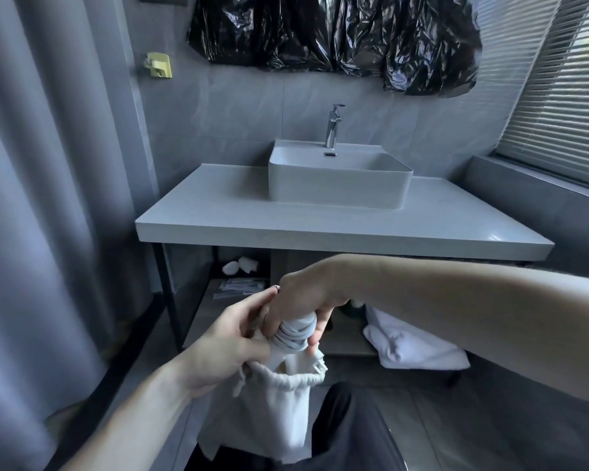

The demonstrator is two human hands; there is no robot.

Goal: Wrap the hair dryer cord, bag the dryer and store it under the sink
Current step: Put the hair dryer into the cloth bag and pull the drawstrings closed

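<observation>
White cloth drawstring bag (272, 402), left fingers (252, 312) pinching its rim, right fingers (315, 326) gripping cord-wrapped dryer (295, 331)

Both arms reach forward and the two hands meet in the middle, low down. The left hand (233, 338) comes up from the bottom left, palm turned inward, with its fingers curled and pinching the edge of the white bag (269, 416). The right arm crosses in from the right side, wrist bent down. The right hand (303, 300) points its fingers down and grips the hair dryer (295, 331) from above.
</observation>
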